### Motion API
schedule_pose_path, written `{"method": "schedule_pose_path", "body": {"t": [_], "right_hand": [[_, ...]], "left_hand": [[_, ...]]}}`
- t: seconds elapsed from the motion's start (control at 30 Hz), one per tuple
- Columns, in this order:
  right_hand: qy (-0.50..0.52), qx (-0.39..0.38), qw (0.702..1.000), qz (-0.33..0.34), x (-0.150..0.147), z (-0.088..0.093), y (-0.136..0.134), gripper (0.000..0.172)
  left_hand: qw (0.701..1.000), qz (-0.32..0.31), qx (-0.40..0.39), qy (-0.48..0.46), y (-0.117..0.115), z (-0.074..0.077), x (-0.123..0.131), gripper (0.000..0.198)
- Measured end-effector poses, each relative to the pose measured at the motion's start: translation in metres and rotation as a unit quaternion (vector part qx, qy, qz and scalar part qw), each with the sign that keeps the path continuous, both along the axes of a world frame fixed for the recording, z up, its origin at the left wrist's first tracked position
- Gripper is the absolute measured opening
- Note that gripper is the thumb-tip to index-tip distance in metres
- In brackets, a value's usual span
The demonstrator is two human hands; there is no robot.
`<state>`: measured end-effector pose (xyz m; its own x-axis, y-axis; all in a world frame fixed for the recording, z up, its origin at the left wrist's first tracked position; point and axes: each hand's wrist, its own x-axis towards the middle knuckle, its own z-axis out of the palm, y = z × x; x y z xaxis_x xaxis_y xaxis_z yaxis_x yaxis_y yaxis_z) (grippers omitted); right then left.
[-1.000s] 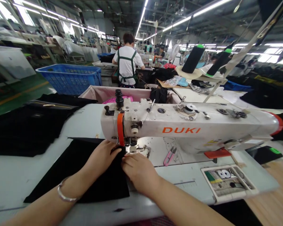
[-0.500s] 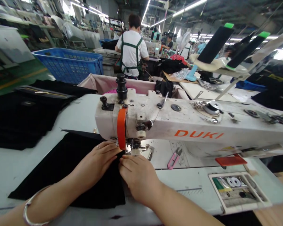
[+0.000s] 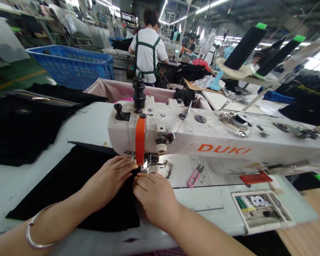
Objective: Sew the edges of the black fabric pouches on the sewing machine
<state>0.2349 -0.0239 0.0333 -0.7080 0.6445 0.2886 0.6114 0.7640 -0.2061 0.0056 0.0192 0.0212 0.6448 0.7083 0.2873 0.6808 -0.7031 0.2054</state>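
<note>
A piece of black fabric (image 3: 69, 181) lies on the pale sewing table, its right edge at the needle area of a white sewing machine (image 3: 176, 131). Flat on the fabric, just left of the presser foot (image 3: 146, 167), my left hand (image 3: 113, 177) rests with fingers stretched out. My right hand (image 3: 153, 195) is closed at the fabric's right edge, in front of the foot, fingers curled and thumb tucked under. The two hands' fingertips nearly meet. An orange guard (image 3: 140, 142) partly hides the needle.
Pink thread snips (image 3: 195, 176) lie under the machine arm. A parts tray (image 3: 261, 209) with bobbins is set in the table at right. More black garments (image 3: 24, 121) lie at left. Behind are a pink fabric bin (image 3: 106, 90), a blue basket (image 3: 72, 67) and a co-worker (image 3: 148, 49).
The camera view has shifted slightly. Both hands stay on the fabric beside the presser foot, with hardly any movement relative to the machine.
</note>
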Motion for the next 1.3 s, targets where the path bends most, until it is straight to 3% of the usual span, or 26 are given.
{"method": "schedule_pose_path", "body": {"t": [0.07,0.17,0.2,0.27,0.33,0.43,0.5,0.53,0.63,0.73,0.83,0.93,1.03,1.17,1.3], "right_hand": [[0.013,-0.016,1.000,-0.003,0.004,0.004,-0.003,0.016],[0.041,-0.058,0.997,0.001,0.026,0.019,-0.015,0.030],[0.048,-0.073,0.996,-0.002,0.036,0.024,-0.020,0.038],[0.045,-0.088,0.995,-0.025,0.055,0.031,-0.027,0.053],[0.031,-0.079,0.995,-0.061,0.067,0.032,-0.026,0.058],[0.019,-0.041,0.985,-0.165,0.062,0.024,-0.007,0.030],[0.006,-0.020,0.972,-0.235,0.048,0.019,0.010,0.009],[0.004,-0.016,0.969,-0.246,0.041,0.018,0.016,0.008],[0.004,-0.017,0.976,-0.218,0.028,0.017,0.014,0.008],[0.084,-0.082,0.981,-0.154,0.024,0.016,-0.022,0.025],[0.217,-0.161,0.948,-0.168,0.018,0.011,-0.063,0.041],[0.270,-0.186,0.920,-0.216,0.007,0.005,-0.084,0.030],[0.283,-0.213,0.912,-0.209,0.001,0.004,-0.087,0.026],[0.240,-0.208,0.933,-0.167,0.006,0.004,-0.084,0.022],[0.226,-0.102,0.965,-0.088,0.014,0.004,-0.081,0.009]], "left_hand": [[1.000,-0.007,0.000,0.003,-0.012,0.007,-0.002,0.043],[0.999,-0.041,0.019,0.016,-0.046,0.016,-0.008,0.099],[0.998,-0.047,0.025,0.023,-0.059,0.017,-0.010,0.107],[0.999,-0.041,0.008,0.026,-0.081,0.015,-0.015,0.095],[0.998,-0.006,-0.060,-0.007,-0.095,0.012,-0.020,0.074],[0.970,0.093,-0.189,-0.120,-0.095,0.009,-0.025,0.048],[0.945,0.149,-0.230,-0.181,-0.089,0.011,-0.026,0.040],[0.937,0.165,-0.239,-0.196,-0.085,0.012,-0.026,0.039],[0.926,0.197,-0.247,-0.204,-0.080,0.015,-0.027,0.046],[0.921,0.216,-0.247,-0.210,-0.081,0.014,-0.029,0.054],[0.921,0.211,-0.238,-0.223,-0.083,0.012,-0.028,0.052],[0.926,0.205,-0.213,-0.233,-0.084,0.013,-0.025,0.047],[0.930,0.199,-0.197,-0.237,-0.084,0.015,-0.022,0.044],[0.939,0.181,-0.179,-0.232,-0.087,0.017,-0.020,0.040],[0.958,0.137,-0.164,-0.192,-0.087,0.025,-0.022,0.036]]}}
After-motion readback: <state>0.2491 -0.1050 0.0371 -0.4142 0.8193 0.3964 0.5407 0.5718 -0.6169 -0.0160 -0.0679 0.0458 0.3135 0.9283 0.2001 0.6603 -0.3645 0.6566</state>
